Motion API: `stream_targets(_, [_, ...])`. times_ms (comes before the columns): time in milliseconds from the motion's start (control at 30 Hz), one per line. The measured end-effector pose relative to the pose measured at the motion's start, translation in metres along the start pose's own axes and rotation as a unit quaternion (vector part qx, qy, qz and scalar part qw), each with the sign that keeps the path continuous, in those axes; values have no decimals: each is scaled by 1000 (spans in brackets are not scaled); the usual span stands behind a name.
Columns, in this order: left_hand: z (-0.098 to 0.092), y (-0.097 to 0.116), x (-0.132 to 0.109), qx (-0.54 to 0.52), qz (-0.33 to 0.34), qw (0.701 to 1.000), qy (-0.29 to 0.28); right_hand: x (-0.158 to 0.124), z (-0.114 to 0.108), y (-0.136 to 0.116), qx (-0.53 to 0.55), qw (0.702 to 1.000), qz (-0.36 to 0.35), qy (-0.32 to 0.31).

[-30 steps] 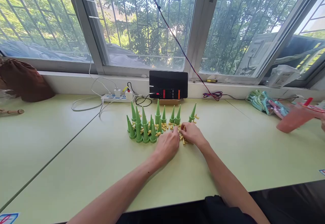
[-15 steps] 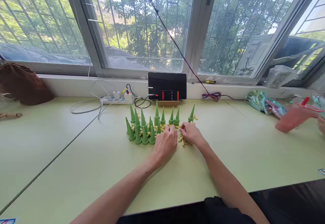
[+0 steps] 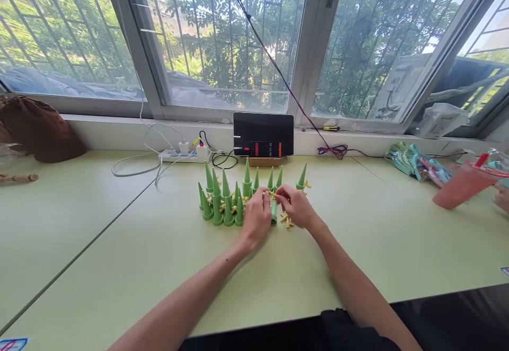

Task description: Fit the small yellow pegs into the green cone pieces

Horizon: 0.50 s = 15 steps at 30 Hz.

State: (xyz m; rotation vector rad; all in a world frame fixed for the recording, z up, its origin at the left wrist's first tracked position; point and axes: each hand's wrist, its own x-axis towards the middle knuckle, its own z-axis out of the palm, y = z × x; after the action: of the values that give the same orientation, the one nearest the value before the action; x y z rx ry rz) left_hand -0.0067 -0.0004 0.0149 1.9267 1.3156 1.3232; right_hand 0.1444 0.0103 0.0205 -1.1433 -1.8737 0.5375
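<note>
Several green plastic cones stand upright in a cluster on the pale green table, among many small yellow pieces. My left hand is closed around a green cone held tip down, just right of the cluster. My right hand pinches a small yellow piece at the top end of that cone. More cones stand behind my hands.
A dark phone on a wooden stand faces me at the window ledge. A power strip with white cables lies to the left, a brown bag far left. Another person's hand holds a pink cup at the right.
My left hand has lifted a green cone from the pile and turned it tip down. My right hand has brought a yellow piece up to it.
</note>
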Motion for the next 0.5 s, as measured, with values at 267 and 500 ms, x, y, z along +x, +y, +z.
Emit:
stream_targets(267, [-1, 3, 1, -76, -12, 997, -11, -1, -1, -4, 63, 998, 10, 2])
stream_targets(500, [-2, 2, 1, -107, -38, 994, 1, -1, 0, -3, 77, 997, 15, -12])
